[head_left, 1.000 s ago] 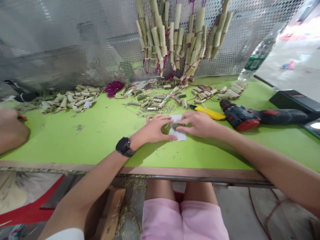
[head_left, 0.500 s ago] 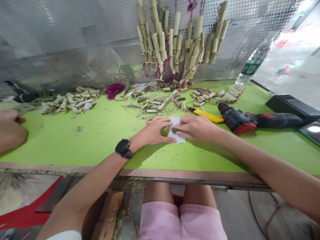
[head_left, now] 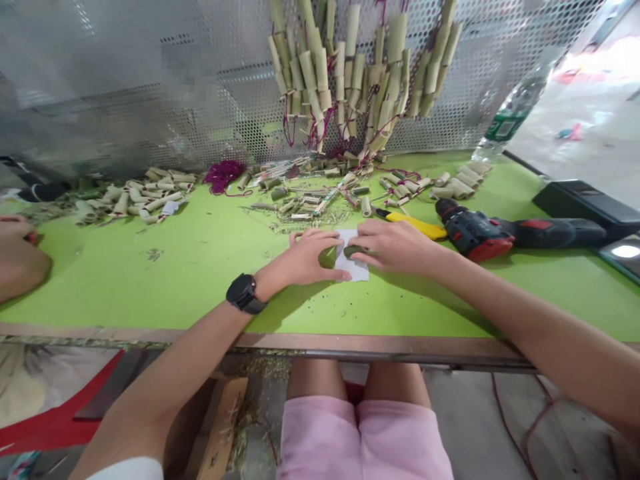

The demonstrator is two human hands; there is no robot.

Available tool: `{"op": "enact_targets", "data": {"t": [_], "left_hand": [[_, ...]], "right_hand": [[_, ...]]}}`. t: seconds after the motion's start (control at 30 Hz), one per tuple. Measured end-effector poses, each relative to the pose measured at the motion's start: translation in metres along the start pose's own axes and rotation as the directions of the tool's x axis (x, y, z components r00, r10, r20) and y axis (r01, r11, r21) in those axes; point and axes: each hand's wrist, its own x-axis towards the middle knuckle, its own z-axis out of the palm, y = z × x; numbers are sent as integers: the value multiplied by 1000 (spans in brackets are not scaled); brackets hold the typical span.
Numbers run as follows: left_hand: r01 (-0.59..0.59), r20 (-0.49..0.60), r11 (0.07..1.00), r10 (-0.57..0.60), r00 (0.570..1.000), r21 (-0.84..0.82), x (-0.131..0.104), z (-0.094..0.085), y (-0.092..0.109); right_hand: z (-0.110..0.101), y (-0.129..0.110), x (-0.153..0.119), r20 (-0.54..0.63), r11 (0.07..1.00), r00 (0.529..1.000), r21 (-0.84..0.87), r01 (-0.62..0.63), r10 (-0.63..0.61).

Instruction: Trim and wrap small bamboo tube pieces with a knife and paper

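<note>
A small white sheet of paper (head_left: 359, 272) lies flat on the green tabletop in front of me. My left hand (head_left: 313, 257) holds its left side down, thumb on the near edge and fingers at the far edge, with a gap between them. Over the sheet, my right hand (head_left: 387, 245) has its fingers closed on a small dark green piece (head_left: 353, 251), which looks like bamboo. The fingers cover much of this piece, and it appears to touch the paper. Small dark crumbs lie on the table just nearer to me.
Behind my hands lie bamboo offcuts (head_left: 305, 207), a yellow cutter (head_left: 417, 225) and a power drill (head_left: 473, 230). Bamboo pieces (head_left: 125, 200) and purple string (head_left: 224, 177) lie left. Strung bamboo (head_left: 350, 73) hangs on a perforated metal panel. Another person's arm (head_left: 23, 263) rests far left.
My right hand, with the small green piece, has shifted slightly away from me and to the right over the paper. The left hand stays on the sheet. The whole view has tilted slightly.
</note>
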Motion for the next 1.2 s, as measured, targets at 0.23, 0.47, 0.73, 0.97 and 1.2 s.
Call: {"op": "enact_targets", "data": {"t": [0.23, 0.47, 0.73, 0.97, 1.2], "left_hand": [[-11, -10, 1000, 11, 1000, -13, -1, 0, 1], [-12, -8, 1000, 12, 1000, -20, -1, 1, 1], [-2, 3, 1000, 2, 1000, -20, -1, 0, 2], [-25, -7, 999, 25, 1000, -35, -1, -1, 2], [-25, 8, 1000, 25, 1000, -17, -1, -1, 1]], "right_hand": [[0, 2, -1, -36, 980, 996, 185, -71, 79], [3, -15, 5, -17, 929, 972, 298, -220, 236], [11, -22, 9, -56, 943, 953, 173, -284, 297], [6, -20, 15, 85, 957, 953, -32, -289, 291], [7, -19, 13, 130, 963, 954, -43, -267, 270]]}}
